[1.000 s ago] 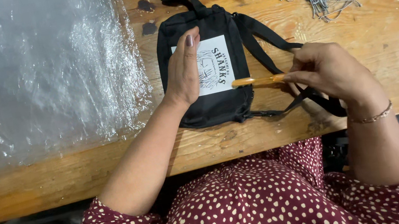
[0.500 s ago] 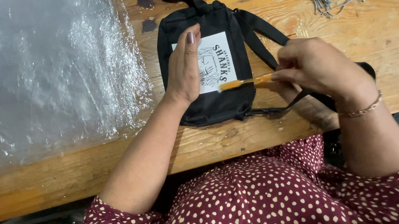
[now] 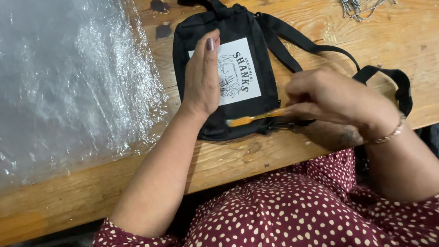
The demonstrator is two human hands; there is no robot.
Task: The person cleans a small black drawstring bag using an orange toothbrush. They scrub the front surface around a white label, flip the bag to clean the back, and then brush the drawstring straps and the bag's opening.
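A: Grip? 
B: Right hand (image 3: 333, 102) pinches a thin orange stick tool (image 3: 251, 118) at the small black fabric sling bag (image 3: 236, 79)'s lower edge; tip indistinct. Left hand (image 3: 203, 76) lies flat, open, on the bag, mid wooden table (image 3: 423, 38).
A: Change? 
B: Right hand has moved left.

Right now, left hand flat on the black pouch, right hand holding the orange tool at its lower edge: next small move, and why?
Probably slide the orange tool further left along the black pouch's bottom edge. Its tip sits at that edge in the right hand, and the left hand lies flat over the white label, pinning the pouch.
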